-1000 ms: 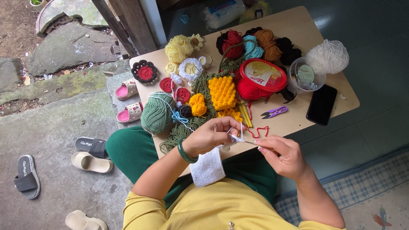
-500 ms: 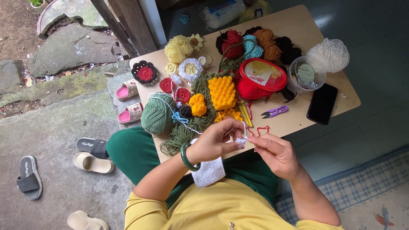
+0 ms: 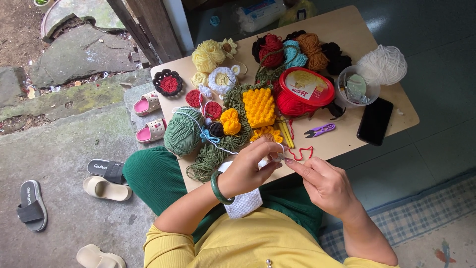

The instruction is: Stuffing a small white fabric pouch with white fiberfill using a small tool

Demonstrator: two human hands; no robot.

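Observation:
My left hand (image 3: 250,166) pinches a small white crochet piece (image 3: 270,160) above the near edge of the wooden table (image 3: 347,34); a green bangle sits on that wrist. My right hand (image 3: 325,183) is closed beside it, fingertips meeting the left hand's, holding a thin red yarn strand (image 3: 300,154) that loops over the table edge. Whether a hook is in the right hand I cannot tell. A white knitted cloth (image 3: 243,203) lies on my lap.
The table holds a green yarn ball (image 3: 182,133), yellow crochet square (image 3: 258,106), red lidded tub (image 3: 306,88), purple snips (image 3: 320,130), black phone (image 3: 375,120), clear cup (image 3: 357,88), white yarn (image 3: 383,64) and several yarn balls. Sandals (image 3: 105,179) lie on the concrete at left.
Both hands have drawn closer together and slightly toward my body. The red strand has shifted with them; the things on the table have not moved.

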